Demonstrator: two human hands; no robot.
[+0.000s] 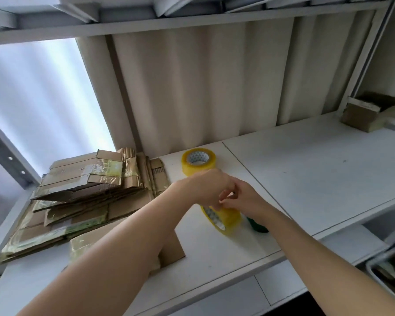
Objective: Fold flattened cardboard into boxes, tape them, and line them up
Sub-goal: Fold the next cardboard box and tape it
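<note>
A yellow tape roll (226,221) is held on edge above the white shelf (306,174). My left hand (209,187) grips its top from the left. My right hand (244,199) pinches at the roll's upper edge, fingers meeting those of the left. A second yellow tape roll (198,161) lies flat behind them. A stack of flattened cardboard (78,197) sits at the left of the shelf. A folded cardboard box (169,249) lies under my left forearm, partly hidden.
A green object (257,225) lies just right of the held roll, half hidden by my right wrist. An open cardboard box (365,114) stands at the far right back. Corrugated wall behind, another shelf overhead, a bin (390,270) at lower right.
</note>
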